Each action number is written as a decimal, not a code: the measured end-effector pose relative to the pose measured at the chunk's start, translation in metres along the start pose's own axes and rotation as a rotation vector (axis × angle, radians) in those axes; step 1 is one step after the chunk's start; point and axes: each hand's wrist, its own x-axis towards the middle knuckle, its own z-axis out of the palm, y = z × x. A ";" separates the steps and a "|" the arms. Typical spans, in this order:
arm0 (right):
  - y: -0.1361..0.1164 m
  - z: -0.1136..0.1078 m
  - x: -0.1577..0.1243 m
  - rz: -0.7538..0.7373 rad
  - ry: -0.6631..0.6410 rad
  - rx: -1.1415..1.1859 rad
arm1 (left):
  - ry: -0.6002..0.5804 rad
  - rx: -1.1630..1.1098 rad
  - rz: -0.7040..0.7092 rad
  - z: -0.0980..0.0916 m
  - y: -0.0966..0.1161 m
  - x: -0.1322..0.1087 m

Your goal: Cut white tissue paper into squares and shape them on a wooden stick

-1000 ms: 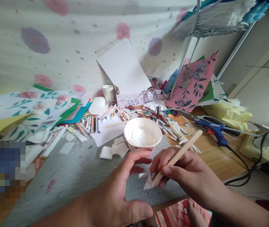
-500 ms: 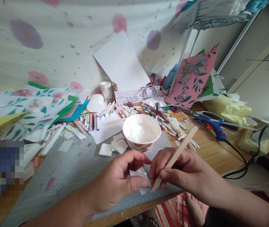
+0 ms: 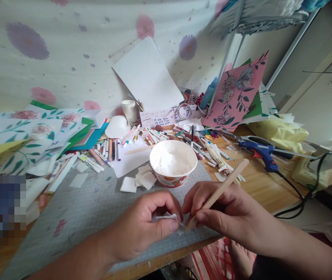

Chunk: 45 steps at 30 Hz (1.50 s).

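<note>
My left hand [image 3: 144, 227] pinches a small white paper piece [image 3: 166, 217] between thumb and fingers, just above the grey cutting mat [image 3: 96, 210]. My right hand [image 3: 224, 214] grips a wooden stick [image 3: 221, 188] like a pen, its lower tip touching the paper piece. Just beyond both hands stands a paper bowl [image 3: 173, 163] filled with white paste. Several small white paper squares [image 3: 138, 181] lie on the mat left of the bowl.
Markers and pens [image 3: 154, 138] are scattered behind the bowl. A blue glue gun [image 3: 259, 151] with a black cord lies at the right, near scissors. Flower-patterned paper sheets [image 3: 32, 132] pile at the left, and a pink flower card [image 3: 236, 93] leans at the back right. Stacked paper cups [image 3: 129, 111] stand at the back.
My left hand has gone from open fingers to a pinch on the paper piece. Both hands have drawn closer together, low over the mat's front edge.
</note>
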 end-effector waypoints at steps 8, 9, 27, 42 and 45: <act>0.005 0.000 0.001 0.002 0.068 0.177 | 0.005 -0.205 -0.112 0.003 0.003 0.001; 0.005 0.000 0.001 -0.001 0.082 0.194 | 0.007 -0.242 -0.106 0.003 0.004 0.001; 0.004 0.001 0.000 -0.008 0.113 0.200 | 0.039 -0.428 -0.027 0.003 0.000 0.002; 0.005 0.002 0.000 0.007 0.109 0.231 | 0.034 -0.499 -0.074 0.003 -0.001 0.001; 0.004 0.002 0.000 0.001 0.106 0.204 | 0.045 -0.509 -0.092 0.003 -0.001 0.001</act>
